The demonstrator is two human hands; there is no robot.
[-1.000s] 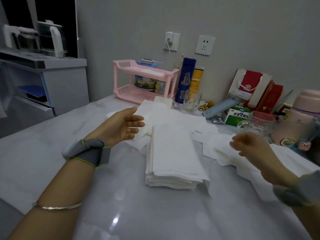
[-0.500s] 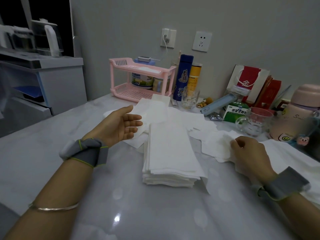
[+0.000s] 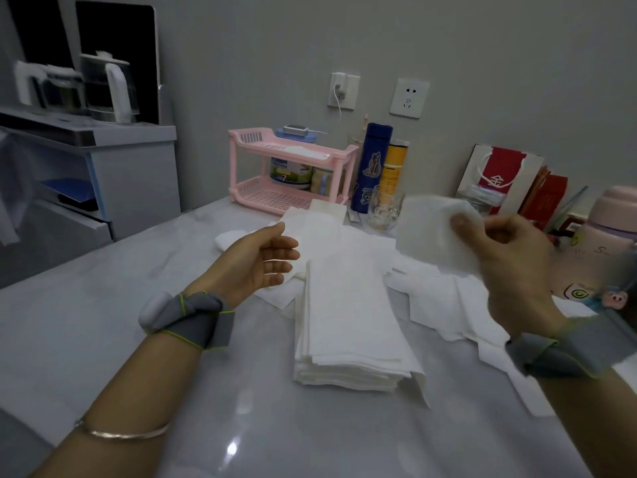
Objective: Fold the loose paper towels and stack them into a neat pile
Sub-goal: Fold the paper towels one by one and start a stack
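step: pick-up of one loose sheet, fold not yet begun, judging by the single flat sheet held in the air
right hand (image 3: 510, 267): raised above the desk, grip closed thumb-to-fingers on a thin white paper towel sheet (image 3: 427, 232); the sheet hangs to the left of the hand, blurred
left hand (image 3: 262, 260): palm turned inward, fingers spread loosely, grip open and holding nothing; hovers just left of the pile's far end
pile: tall stack of folded white paper towels (image 3: 348, 326) mid-desk, long side running away from the person; near-right corner has one layer sticking out
loose sheets: scattered unfolded white paper towels (image 3: 444, 305) lie right of the pile and reach toward the right wrist; more flat white sheets (image 3: 317, 225) lie behind the pile, under the left hand
next move, my guess: left hand takes the free edge of the held sheet, both hands bring the edges together, crease, then lay it square on the stack
desk: glossy grey marble-look desk (image 3: 103, 305); wide bare area left and front of the pile, good room for folding
edges: desk's left edge runs diagonally, well apart from the hands; front edge out of view
crowding: clear glass mug (image 3: 384, 208) and pink two-tier plastic rack (image 3: 293, 174) stand at the back, near the lifted sheet; pink round-lidded bottle (image 3: 610, 229) sits far right, close to the right hand
risk: a sweep to the back or right may knock the mug or bottle
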